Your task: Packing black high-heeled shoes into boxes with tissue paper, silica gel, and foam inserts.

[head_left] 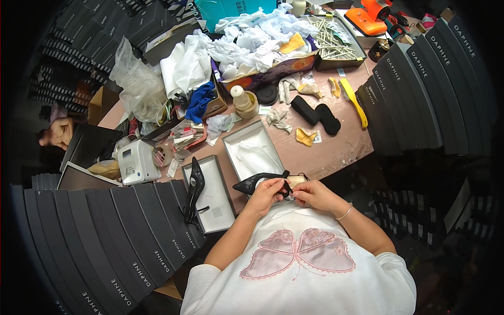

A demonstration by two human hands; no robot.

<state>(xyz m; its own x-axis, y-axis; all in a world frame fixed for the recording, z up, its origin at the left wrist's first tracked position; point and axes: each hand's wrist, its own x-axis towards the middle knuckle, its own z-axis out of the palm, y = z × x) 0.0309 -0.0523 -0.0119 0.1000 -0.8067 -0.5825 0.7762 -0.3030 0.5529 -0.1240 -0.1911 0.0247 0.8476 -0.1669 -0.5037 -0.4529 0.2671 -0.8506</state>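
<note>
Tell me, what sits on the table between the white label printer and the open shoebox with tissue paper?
In the head view, a grey box lid lies between label printer and open shoebox, a black pointed shoe resting on its edge.

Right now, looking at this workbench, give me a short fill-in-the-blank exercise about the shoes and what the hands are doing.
1. Both hands, the left hand and the right hand, hold a black ____ with a pointed toe.
2. The second shoe lies on the box ____ left of the hands.
3. The open box beyond the hands is lined with ____ paper.
4. The right wrist wears a thin ____.

Missing words: shoe; lid; white; bracelet
</note>
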